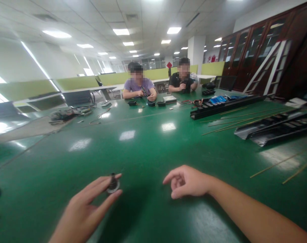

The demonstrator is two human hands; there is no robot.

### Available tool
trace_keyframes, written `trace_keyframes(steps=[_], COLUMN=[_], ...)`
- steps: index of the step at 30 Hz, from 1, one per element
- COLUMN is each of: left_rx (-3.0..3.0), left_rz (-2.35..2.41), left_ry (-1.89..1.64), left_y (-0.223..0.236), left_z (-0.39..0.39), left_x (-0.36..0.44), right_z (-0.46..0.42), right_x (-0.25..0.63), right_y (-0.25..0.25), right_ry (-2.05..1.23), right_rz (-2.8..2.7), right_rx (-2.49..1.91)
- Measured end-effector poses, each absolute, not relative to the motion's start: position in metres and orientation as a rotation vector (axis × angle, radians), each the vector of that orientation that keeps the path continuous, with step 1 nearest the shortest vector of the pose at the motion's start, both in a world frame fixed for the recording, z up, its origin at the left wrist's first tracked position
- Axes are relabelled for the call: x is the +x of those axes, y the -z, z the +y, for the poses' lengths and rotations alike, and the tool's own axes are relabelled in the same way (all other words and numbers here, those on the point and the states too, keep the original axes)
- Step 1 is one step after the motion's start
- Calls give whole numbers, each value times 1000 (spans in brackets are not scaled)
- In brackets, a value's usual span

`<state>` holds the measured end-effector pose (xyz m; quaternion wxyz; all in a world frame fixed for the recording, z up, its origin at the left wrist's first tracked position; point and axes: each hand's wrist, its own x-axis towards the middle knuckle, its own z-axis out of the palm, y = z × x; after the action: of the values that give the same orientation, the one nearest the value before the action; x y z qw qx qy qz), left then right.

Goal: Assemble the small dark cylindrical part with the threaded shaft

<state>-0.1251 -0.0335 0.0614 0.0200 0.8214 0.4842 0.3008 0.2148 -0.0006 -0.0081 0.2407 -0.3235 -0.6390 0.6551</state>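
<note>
Between the thumb and fingers of my left hand [86,204] is a small dark metal part with a ridged, narrow upper end and a round, pale base [113,185]. It is held upright above the green table [143,152]. My right hand [190,182] is apart from it, to the right, over the same tabletop. Its index finger stretches toward the left, the thumb stands away from it, and the other fingers are partly curled. Nothing shows in that hand.
Black metal channels [282,126] and thin brass-coloured rods [229,126] lie on the right. Wires and parts [64,114] are heaped at the left. Across the table sit two people, one in a purple shirt [150,84], with small black boxes [161,104] before them. A stepladder [276,67] stands far right.
</note>
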Motion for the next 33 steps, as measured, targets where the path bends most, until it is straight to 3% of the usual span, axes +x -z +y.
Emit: trace_keyframes(steps=[3, 9, 15, 33], left_rx=[2578, 2401, 2336, 2388], left_rz=[1243, 1173, 1035, 908], left_ry=[-717, -914, -916, -882], left_y=[-62, -35, -12, -4], left_z=[-15, -1, -3, -7], left_x=[-69, -18, -25, -20], right_z=[1, -5, -9, -18], right_x=[216, 214, 211, 207], right_y=[6, -1, -2, -3], right_ry=[-1652, -1049, -905, -773], right_rz=[-1720, -2053, -2137, -2181], right_rx=[-945, -1161, -1189, -1123])
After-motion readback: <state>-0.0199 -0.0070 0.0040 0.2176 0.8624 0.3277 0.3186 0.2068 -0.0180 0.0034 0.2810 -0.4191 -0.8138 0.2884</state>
